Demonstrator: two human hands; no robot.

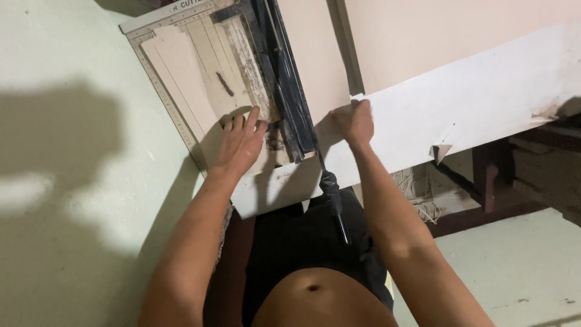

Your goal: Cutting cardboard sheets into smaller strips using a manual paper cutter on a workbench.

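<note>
Pale floor [72,181], left hand [239,145] flat on paper cutter [181,66], right hand [354,121] pinching white sheet [472,103]

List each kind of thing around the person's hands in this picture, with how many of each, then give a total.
Paper cutter with black blade arm: 1
Long white paper sheet: 1
Hands on the work: 2, left hand flat on the cutter board, right hand gripping the sheet's edge
Total: 4

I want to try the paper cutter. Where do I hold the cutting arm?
Probably by the black handle at the near end of the cutting arm, coming from above. It sticks out past the board, away from the blade edge.
</note>
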